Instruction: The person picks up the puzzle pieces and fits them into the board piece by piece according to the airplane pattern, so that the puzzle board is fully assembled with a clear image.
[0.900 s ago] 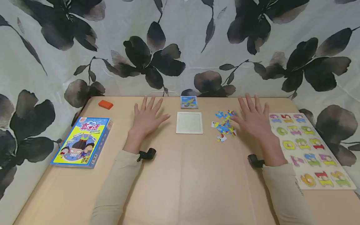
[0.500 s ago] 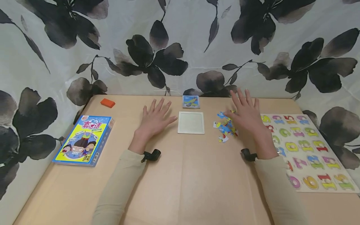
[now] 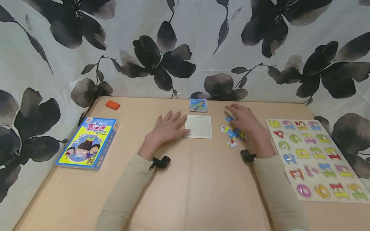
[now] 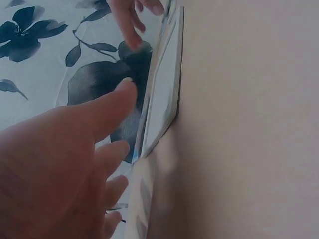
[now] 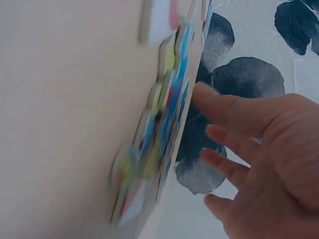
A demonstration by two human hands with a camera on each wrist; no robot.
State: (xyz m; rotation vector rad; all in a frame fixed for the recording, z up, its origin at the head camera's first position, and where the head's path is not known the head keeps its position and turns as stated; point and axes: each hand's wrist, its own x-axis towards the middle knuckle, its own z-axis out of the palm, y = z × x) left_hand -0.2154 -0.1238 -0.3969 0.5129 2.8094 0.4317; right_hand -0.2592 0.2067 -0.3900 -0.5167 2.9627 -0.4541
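Nearest, left sleeve point(image 3: 125, 192) and right sleeve point(image 3: 278, 189) well apart, with a broad lane of worktop point(image 3: 202, 192) between. To the right, a white board of coloured shapes point(image 3: 318, 160), far side lying along the worktop's right edge. To the left, a blue-and-yellow box point(image 3: 86, 142), near corner close to the left edge, worktop showing between box and left sleeve. At each wrist, a small black device point(image 3: 162, 162). Farther in, left hand point(image 3: 166, 131) palm down, grip released, fingers loosely spread, thumb overlapping the left edge of a white tray point(image 3: 198, 127) in the head view; cannot tell whether touching. Right hand point(image 3: 247, 121) over a heap of puzzle pieces point(image 3: 236, 134), grip likewise released, fingers loosely bent, fingertips apart from the pieces in the right wrist view. Between tray's right edge and heap, a narrow strip of worktop. Just beyond the tray, a small blue picture tile point(image 3: 198, 105) at the far edge. Far left, an orange block point(image 3: 112, 105) near that same edge, well apart from left hand. Behind, a pale hanging cloth point(image 3: 202, 57) with dark flowers.
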